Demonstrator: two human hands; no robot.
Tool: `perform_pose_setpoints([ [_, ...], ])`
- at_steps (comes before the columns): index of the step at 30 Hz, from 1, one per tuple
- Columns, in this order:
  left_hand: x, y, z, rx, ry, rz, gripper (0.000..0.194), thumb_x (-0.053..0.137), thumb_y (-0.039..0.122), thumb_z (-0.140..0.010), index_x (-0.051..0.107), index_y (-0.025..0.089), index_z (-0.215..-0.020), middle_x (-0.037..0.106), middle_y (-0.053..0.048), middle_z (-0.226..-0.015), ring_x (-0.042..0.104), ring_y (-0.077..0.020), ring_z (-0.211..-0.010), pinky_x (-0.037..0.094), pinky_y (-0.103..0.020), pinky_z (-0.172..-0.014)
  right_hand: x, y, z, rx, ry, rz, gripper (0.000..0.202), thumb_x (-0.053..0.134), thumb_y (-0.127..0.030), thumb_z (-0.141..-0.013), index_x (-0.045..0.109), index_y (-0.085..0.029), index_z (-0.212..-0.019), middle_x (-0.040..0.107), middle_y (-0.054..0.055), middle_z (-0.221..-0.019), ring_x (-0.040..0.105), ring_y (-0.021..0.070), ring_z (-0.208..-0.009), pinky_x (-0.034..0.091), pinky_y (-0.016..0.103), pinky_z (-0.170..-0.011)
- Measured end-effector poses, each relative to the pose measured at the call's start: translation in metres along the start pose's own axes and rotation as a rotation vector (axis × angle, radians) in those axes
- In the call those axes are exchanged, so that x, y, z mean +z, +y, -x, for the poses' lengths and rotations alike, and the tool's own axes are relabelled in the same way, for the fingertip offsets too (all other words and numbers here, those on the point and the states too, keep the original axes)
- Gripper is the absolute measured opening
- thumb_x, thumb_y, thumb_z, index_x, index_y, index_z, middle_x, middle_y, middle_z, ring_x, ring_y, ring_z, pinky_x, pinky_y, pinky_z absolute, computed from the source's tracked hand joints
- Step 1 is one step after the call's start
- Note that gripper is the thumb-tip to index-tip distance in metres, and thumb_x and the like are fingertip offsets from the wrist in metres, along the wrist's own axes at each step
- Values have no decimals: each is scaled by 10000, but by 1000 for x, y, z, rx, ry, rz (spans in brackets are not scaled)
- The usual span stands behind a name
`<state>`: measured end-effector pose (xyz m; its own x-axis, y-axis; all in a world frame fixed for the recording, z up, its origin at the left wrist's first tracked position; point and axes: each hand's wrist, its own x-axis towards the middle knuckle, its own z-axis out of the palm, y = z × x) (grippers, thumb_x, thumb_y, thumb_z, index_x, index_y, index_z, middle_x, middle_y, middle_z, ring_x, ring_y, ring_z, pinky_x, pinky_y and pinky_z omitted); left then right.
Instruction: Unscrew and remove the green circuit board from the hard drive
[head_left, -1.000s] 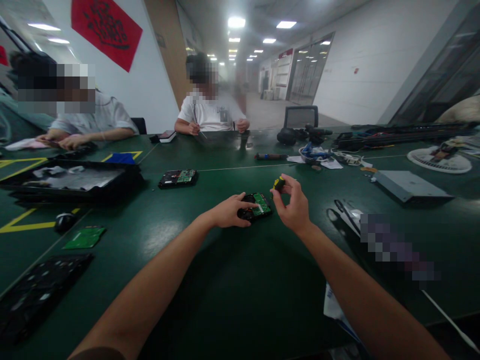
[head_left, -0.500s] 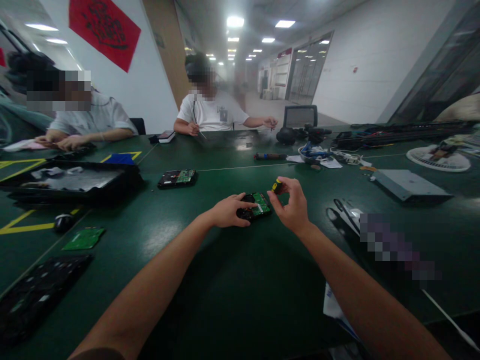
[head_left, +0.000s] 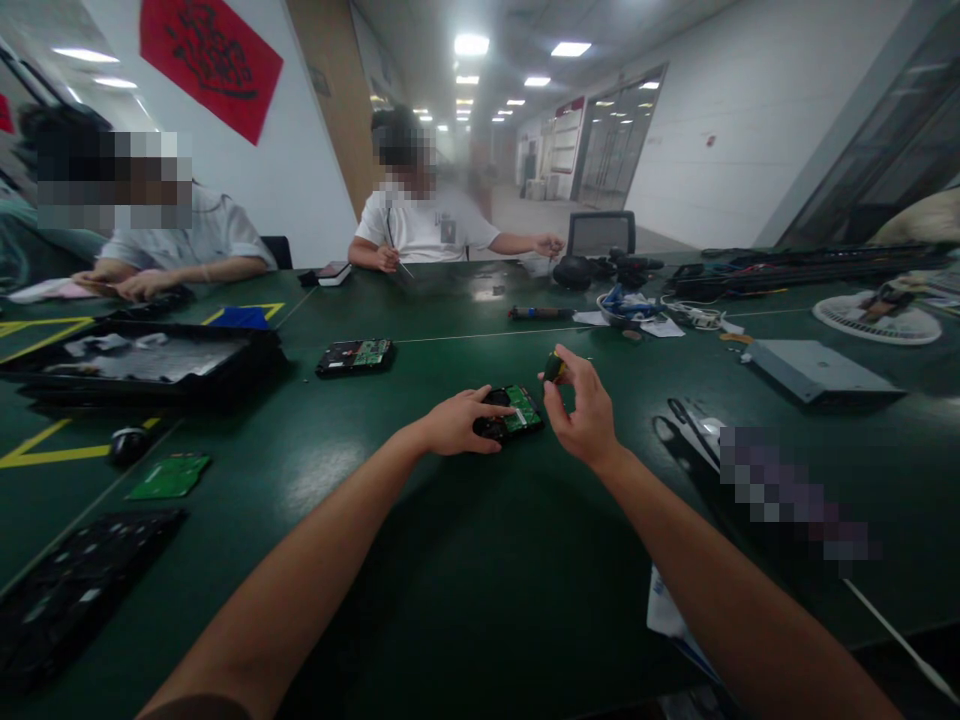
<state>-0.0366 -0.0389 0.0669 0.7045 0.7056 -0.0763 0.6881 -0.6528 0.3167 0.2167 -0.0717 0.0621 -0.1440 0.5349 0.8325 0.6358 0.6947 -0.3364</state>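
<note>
A hard drive with a green circuit board point(head_left: 524, 408) lies flat on the dark green table point(head_left: 450, 560). My left hand point(head_left: 459, 422) grips its left side, with the thumb at the near edge and a finger across the top. Just right of the drive, my right hand point(head_left: 585, 410) is raised and pinches a short yellow and black screwdriver handle point(head_left: 554, 367). No shaft or tip of the tool can be made out.
Another drive point(head_left: 355, 357) lies further back left. A black tray point(head_left: 142, 360), a loose green board point(head_left: 168, 477) and a black panel point(head_left: 82, 590) are at the left. At the right is a grey metal box point(head_left: 823, 370). Two people sit across the table.
My right hand has shifted slightly to the right and the yellow and black handle has turned in its fingers. My left hand and the drive have stayed in place.
</note>
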Motion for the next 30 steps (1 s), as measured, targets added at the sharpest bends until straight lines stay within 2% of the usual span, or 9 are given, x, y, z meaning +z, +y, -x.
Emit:
perform_pose_setpoints([
  [2, 0, 0, 0, 2, -7, -4, 761, 709, 601, -840, 453, 410, -1531, 191, -80, -1716, 327, -404, -1507, 330, -507, -1163, 0, 0, 0, 12, 3, -1, 588, 564, -224, -973, 376, -292, -1525, 587, 118, -1322, 670, 253, -1032, 618, 482, -900],
  [7, 0, -1, -1, -8, -17, -8, 765, 702, 607, -844, 439, 416, -1537, 180, -83, -1718, 313, -402, -1515, 325, -512, -1166, -2, -4, -1, 12, 58, 24, 558, 682, -269, -918, 469, -287, -1434, 592, 95, -1175, 641, 215, -892, 633, 428, -783],
  [9, 1, -1, -1, -7, -16, -5, 769, 703, 609, -842, 437, 417, -1538, 186, -86, -1716, 313, -404, -1514, 324, -519, -1166, -2, -5, -1, 6, 41, 26, 548, 668, -264, -924, 467, -292, -1434, 600, 90, -1160, 642, 219, -909, 629, 435, -808],
  [14, 0, -1, -1, 4, -4, 0, 758, 708, 589, -844, 450, 408, -1533, 195, -74, -1716, 317, -405, -1511, 327, -515, -1170, 0, -4, 0, 37, 11, -21, 567, 572, -222, -971, 387, -294, -1502, 594, 107, -1303, 682, 212, -939, 617, 442, -880],
  [18, 0, -1, 0, 6, -7, 0, 765, 708, 590, -846, 443, 403, -1538, 190, -86, -1715, 310, -410, -1514, 324, -523, -1171, 1, -3, 0, 39, 42, 17, 557, 676, -284, -925, 468, -307, -1441, 610, 77, -1150, 648, 205, -841, 627, 425, -778],
  [20, 0, -1, 0, 3, -10, 2, 762, 705, 591, -849, 438, 410, -1539, 185, -96, -1715, 302, -412, -1519, 322, -529, -1171, 1, -3, 0, 31, 30, 22, 559, 677, -284, -922, 472, -310, -1442, 609, 75, -1129, 643, 211, -849, 626, 435, -788],
  [25, 0, 0, -1, -4, -16, 1, 774, 718, 596, -838, 441, 414, -1537, 178, -95, -1717, 301, -414, -1519, 325, -525, -1171, 1, -1, 1, 40, 3, -19, 600, 570, -231, -970, 360, -297, -1529, 592, 113, -1324, 676, 239, -1011, 610, 467, -918],
  [30, -1, 2, -1, -3, -16, 3, 765, 714, 580, -845, 441, 407, -1538, 169, -88, -1719, 294, -411, -1522, 318, -517, -1179, -1, -1, 1, 36, 61, 38, 558, 683, -295, -925, 458, -288, -1436, 606, 88, -1161, 655, 217, -893, 633, 432, -799],
])
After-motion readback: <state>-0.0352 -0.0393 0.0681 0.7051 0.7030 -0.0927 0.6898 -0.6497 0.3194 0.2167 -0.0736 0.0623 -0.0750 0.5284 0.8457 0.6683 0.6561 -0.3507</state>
